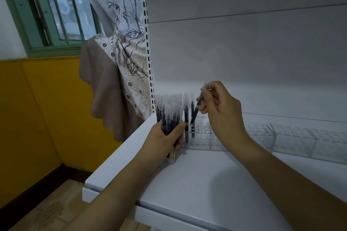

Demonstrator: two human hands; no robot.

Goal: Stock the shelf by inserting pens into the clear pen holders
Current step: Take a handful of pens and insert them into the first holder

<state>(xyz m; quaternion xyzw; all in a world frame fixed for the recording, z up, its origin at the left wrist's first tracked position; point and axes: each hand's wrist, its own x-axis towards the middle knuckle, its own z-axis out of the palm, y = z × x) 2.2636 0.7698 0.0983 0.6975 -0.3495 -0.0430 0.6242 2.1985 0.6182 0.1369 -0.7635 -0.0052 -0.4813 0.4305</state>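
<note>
View from a head-worn camera, looking down at two bare hands working on a white shelf (pixel 197 184). The left hand (pixel 165 139) has its grip wrapped around a bundle of pens (pixel 170 116), held upright near the shelf's left edge; the frosted caps stand well above the fingers, and the lower ends poke out below the palm, close to the shelf surface. Just to the right, the right hand (pixel 219 107) pinches a single pen (pixel 197 108) between thumb and fingertips, gripping it near the capped upper end. This pen tilts, its cap toward the hand and its lower tip pointing down and left into the near-left corner of a row of clear pen holders (pixel 293 137), which runs to the right along the back of the shelf. A couple of pens (pixel 186 112) already stand upright in that same corner, between the two hands. On the left are a patterned curtain (pixel 127 43), a green-framed window (pixel 52 9) and a yellow wall (pixel 37 108).
</note>
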